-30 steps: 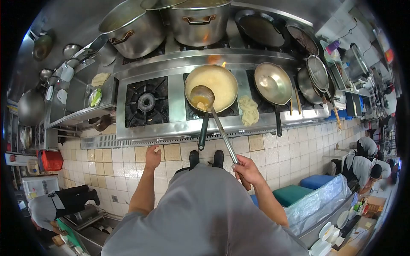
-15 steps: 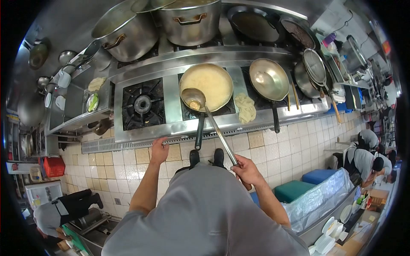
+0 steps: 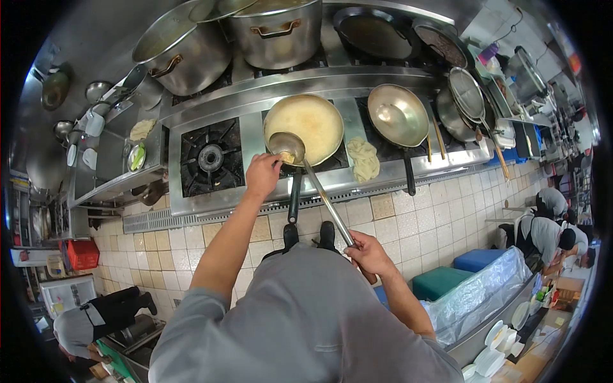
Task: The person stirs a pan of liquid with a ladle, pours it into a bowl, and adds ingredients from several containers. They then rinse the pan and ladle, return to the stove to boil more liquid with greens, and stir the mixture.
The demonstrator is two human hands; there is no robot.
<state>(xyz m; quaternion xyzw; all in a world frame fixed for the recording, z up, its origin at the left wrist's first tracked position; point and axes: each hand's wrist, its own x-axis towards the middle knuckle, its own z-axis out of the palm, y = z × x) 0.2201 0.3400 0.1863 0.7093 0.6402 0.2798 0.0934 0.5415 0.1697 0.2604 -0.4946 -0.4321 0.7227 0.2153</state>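
A long-handled ladle (image 3: 331,212) slants from the pan to my right hand (image 3: 371,254), whose fingers are wrapped round the end of its handle. The ladle's bowl rests over the near left side of a frying pan (image 3: 322,119) full of a pale yellow, creamy liquid. In the bowl lies a small yellowish piece of food (image 3: 288,156). My left hand (image 3: 263,173) reaches to the bowl's near rim, thumb and fingertips pinched at that piece. Beneath my left hand, the pan's dark handle (image 3: 294,195) points toward me.
Left of the pan is a bare burner (image 3: 211,156). A crumpled cloth (image 3: 364,159) and an empty frying pan (image 3: 398,115) are to its right. Large pots (image 3: 276,38) stand behind. Co-workers (image 3: 539,233) are at far right, and another person (image 3: 96,322) at lower left.
My left hand has moved up and to the right, from in front of the stove to the ladle's bowl, closing its fingers at the food piece. My right hand keeps the ladle nearly still.
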